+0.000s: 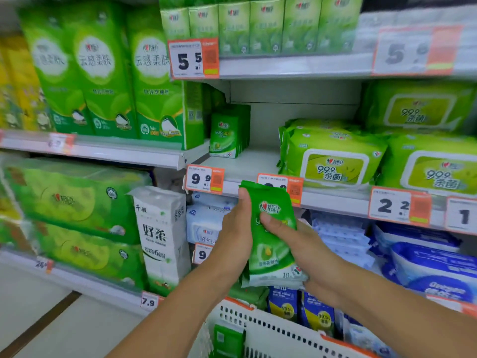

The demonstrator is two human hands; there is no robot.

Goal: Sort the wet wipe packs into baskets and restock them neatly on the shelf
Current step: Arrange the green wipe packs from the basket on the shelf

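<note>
Wet wipe packs [271,236], a small green stack, sit upright at centre frame, grasped by both hands: the left hand [236,236] curls round the stack's left edge, the right hand [300,245] pinches its front (thumb across the label). At six o'clock is a white basket [260,329]; at twelve o'clock, the shelf [247,164].

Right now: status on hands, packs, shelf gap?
Left hand and right hand both grip a stack of green wipe packs. Stack below the shelf edge. Gap beside the upright green packs, nothing blocking it.
</note>
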